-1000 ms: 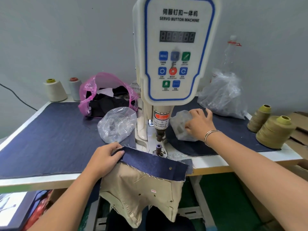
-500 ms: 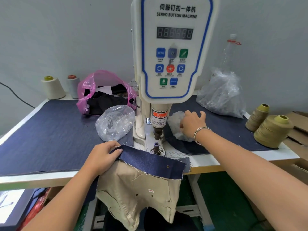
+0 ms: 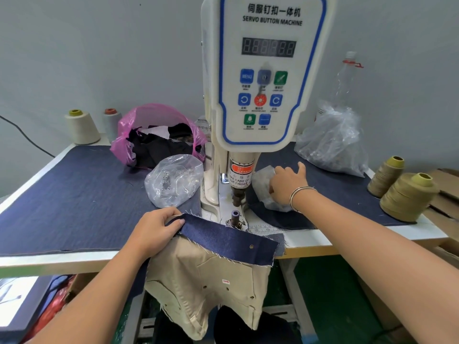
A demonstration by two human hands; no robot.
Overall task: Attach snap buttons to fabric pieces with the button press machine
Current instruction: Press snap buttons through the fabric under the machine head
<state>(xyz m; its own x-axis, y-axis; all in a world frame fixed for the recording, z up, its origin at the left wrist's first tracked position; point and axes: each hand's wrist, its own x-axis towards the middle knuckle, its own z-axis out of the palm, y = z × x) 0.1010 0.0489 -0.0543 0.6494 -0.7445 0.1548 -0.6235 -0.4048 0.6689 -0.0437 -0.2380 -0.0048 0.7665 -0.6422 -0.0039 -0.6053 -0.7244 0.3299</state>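
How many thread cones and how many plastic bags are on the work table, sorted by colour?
Olive-yellow thread cones: 2, one nearer and one behind it
Cream thread cone: 1
Grey thread cone: 1
Pink plastic bag: 1
Clear plastic bags: 3, left of the machine, under the right hand at, and far right
Total: 8

Garment workshop: button machine [image 3: 267, 78], thread cones [image 3: 407, 197].

Even, bright diffuse lighting, soft faint shadows, glare on the crinkled clear plastic bag [image 3: 331, 140], wide-angle bowing at edges, slight overall softness.
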